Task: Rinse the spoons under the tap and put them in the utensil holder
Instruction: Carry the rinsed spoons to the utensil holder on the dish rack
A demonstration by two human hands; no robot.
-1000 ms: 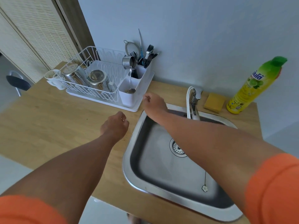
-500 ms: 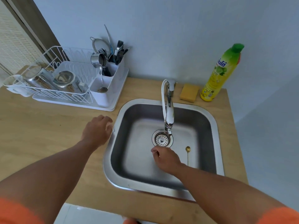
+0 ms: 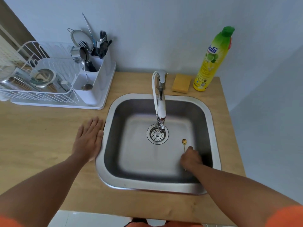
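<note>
Reaching into the sink (image 3: 213,128), the right hand (image 3: 191,158) curls its fingers over the handle of a small gold spoon (image 3: 184,142) lying on the sink floor, right of the drain (image 3: 157,134). Whether the grip has truly closed on the handle or only touches it I cannot tell, since the knuckles cover the contact. The left hand (image 3: 89,139) lies flat and open on the table (image 3: 41,138), just left of the sink rim, holding nothing.

Judging by how things lie, the task is partly done: a silver spoon (image 3: 86,86) already sits bowl-down in the near compartment of the white utensil holder (image 3: 96,82), up and left of the sink. The gold spoon seems to be the only one left in the sink; it has yet to be lifted, rinsed and carried over. No water shows under the tap (image 3: 159,102), though a thin stream would be hard to see.

The spoon's handle end is hidden under the hand, and the holder's far compartment is too crowded to count.
</note>
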